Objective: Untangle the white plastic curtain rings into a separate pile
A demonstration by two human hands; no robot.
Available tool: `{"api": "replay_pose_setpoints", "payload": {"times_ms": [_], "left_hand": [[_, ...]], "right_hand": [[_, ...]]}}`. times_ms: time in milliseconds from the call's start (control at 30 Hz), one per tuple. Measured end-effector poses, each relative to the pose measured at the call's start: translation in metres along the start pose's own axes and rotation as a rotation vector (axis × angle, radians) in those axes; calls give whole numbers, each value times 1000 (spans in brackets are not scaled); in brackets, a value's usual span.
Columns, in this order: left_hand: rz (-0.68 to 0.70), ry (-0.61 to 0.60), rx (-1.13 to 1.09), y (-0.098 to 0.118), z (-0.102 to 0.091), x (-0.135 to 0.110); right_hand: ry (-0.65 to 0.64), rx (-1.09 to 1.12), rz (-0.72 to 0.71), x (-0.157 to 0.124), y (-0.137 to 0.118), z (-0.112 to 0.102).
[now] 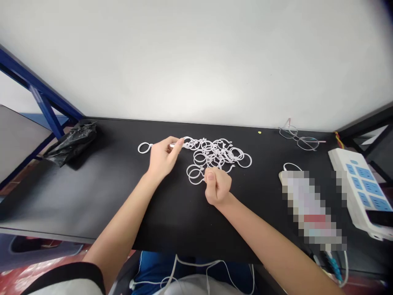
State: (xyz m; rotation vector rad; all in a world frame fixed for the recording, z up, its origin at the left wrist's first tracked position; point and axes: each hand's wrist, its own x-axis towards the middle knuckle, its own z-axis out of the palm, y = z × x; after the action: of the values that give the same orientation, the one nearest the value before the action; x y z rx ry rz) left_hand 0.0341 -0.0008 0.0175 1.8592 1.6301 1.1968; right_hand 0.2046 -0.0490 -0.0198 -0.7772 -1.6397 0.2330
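Many thin white open rings, like curtain rings with small tabs, lie in a tangled pile point(217, 153) on the black table point(107, 180). My left hand point(164, 155) is at the pile's left edge, thumb and fingers pinched on a white ring whose narrow part point(173, 146) shows between them. A single white ring point(143, 148) lies just left of that hand, its tab reaching the knuckles. My right hand point(217, 184) is closed in a fist at the pile's front. Beside its thumb a white ring point(195, 183) ends against the fist; whatever the fingers hold is hidden.
A black plastic bag point(73, 141) sits at the far left near a blue metal frame point(46, 110). Glasses point(297, 138), a blurred phone-like object point(310, 209) with a cable and a white power strip point(359, 184) are at right. A white wall point(184, 61) stands behind.
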Motion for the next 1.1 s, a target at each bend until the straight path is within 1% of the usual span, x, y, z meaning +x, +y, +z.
{"api": "replay_pose_setpoints", "payload": {"times_ms": [67, 133, 200, 300, 433, 533, 800, 1000, 1100], "left_hand": [[-27, 72, 252, -7, -8, 6], [-66, 75, 421, -12, -14, 10], [-109, 46, 528, -16, -20, 12], [-168, 20, 623, -22, -27, 14], [-231, -33, 677, -30, -33, 16], [-255, -62, 699, -33, -34, 16], [-317, -132, 765, -32, -31, 13], [-298, -145, 753, -35, -31, 13], [-276, -112, 747, -36, -30, 12]], "right_hand": [[-2, -8, 2, 0, 0, -1], [-4, -12, 6, 0, 0, -2], [-8, -10, 10, 1, 0, -3], [-21, -28, 12, 2, 0, -5], [-49, -41, -4, 2, 0, -6], [-44, -35, 2, 2, 1, -6], [-38, -34, -4, 3, 1, -5], [-44, -24, -5, 3, 2, -6], [-55, -23, 8, 5, 2, -5]]}}
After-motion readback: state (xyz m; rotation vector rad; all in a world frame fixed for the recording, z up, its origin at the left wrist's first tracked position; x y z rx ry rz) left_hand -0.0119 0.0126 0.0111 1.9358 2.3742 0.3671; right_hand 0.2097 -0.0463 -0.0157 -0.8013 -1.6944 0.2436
